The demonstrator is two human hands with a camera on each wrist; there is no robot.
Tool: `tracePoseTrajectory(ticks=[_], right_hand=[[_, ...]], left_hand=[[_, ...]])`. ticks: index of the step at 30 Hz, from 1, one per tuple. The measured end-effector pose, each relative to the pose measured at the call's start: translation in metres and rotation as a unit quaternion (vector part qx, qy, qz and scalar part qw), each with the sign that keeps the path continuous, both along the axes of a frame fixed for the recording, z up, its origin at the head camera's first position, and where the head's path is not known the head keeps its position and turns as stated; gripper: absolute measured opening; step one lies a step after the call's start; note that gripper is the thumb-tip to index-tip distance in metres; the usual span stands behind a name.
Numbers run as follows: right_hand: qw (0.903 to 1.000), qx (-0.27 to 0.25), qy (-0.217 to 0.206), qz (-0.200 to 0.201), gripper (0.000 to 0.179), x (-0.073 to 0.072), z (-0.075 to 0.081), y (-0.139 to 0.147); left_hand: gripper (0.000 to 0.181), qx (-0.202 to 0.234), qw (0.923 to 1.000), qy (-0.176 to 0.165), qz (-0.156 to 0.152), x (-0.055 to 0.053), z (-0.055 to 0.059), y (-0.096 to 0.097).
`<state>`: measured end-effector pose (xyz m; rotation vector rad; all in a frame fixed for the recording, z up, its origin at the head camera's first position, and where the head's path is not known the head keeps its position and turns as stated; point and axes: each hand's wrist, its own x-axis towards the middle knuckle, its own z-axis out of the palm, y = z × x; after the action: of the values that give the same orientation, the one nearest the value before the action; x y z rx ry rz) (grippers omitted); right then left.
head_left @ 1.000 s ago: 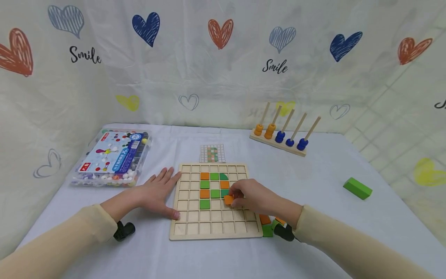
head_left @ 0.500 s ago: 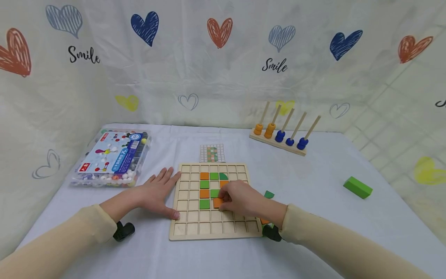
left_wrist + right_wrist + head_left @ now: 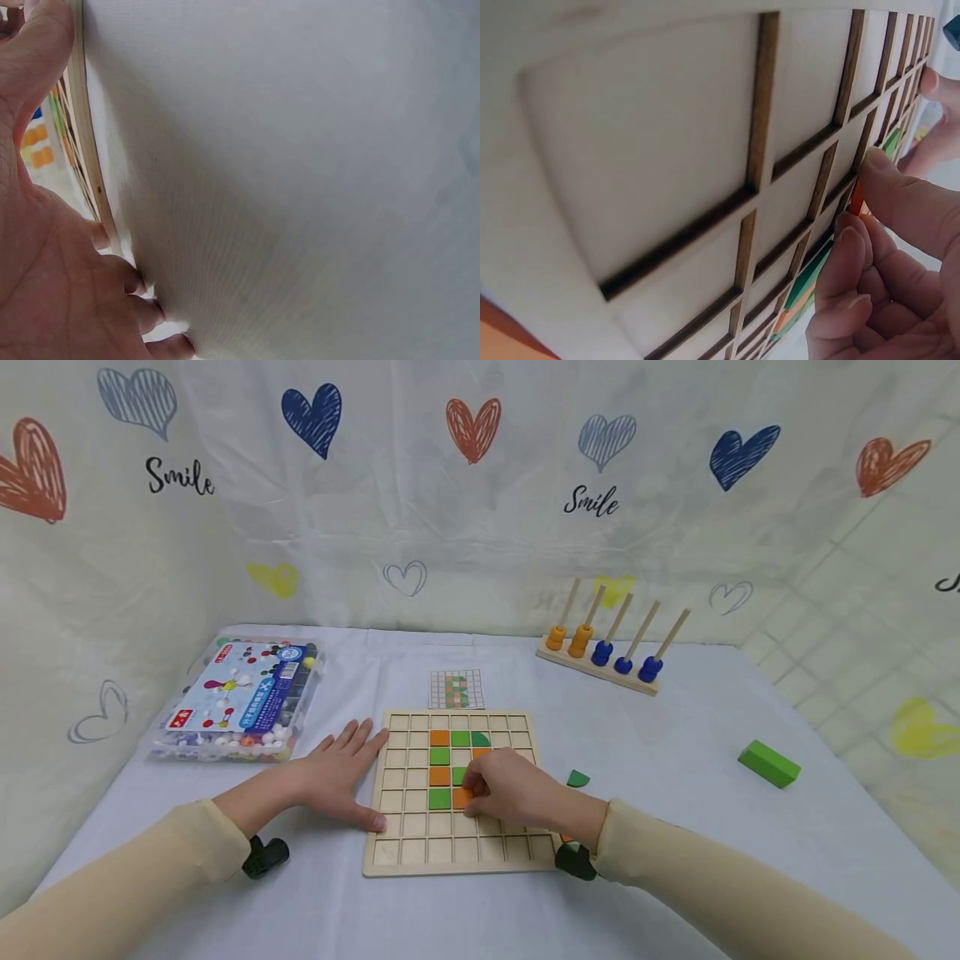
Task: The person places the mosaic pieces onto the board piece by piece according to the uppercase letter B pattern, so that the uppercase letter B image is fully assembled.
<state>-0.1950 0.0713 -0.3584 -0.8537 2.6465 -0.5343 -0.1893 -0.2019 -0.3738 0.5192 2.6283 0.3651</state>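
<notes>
A wooden grid board (image 3: pixel 420 852) lies in front of me, with several orange and green tiles set in its cells. My right hand (image 3: pixel 517 787) pinches an orange square tile (image 3: pixel 460 798) between thumb and fingers, at the cell right of a green square tile (image 3: pixel 439 798). In the right wrist view the orange tile's edge (image 3: pixel 857 196) shows between thumb and fingertips. My left hand (image 3: pixel 333 783) lies with spread fingers along the board's left side, thumb on its edge. The right hand covers part of the tiles behind it.
A printed pattern card (image 3: pixel 457 689) lies beyond the board. A clear box of colourful pieces (image 3: pixel 240 693) is at the left, a peg abacus (image 3: pixel 600 672) at the back right. A green block (image 3: pixel 769 764) and a dark green quarter-round tile (image 3: pixel 578 778) lie to the right.
My right hand has moved left with the orange tile, bringing it down at the cell beside the green square. A quarter-round tile came into view behind the forearm. The left hand stays put.
</notes>
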Motion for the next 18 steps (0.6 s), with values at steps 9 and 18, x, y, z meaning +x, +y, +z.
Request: tracePoseTrajectory(ticks=[9, 18], right_hand=[[1.0000, -0.009, 0.002, 0.001, 0.007, -0.0006, -0.0007, -0.0004], [0.9999, -0.009, 0.004, -0.011, 0.005, -0.0014, -0.0030, -0.0024]], left_hand=[[0.130, 0.003, 1.0000, -0.001, 0.001, 0.0002, 0.0004, -0.0001], [0.130, 0.002, 1.0000, -0.001, 0.002, 0.0000, 0.0005, -0.0003]])
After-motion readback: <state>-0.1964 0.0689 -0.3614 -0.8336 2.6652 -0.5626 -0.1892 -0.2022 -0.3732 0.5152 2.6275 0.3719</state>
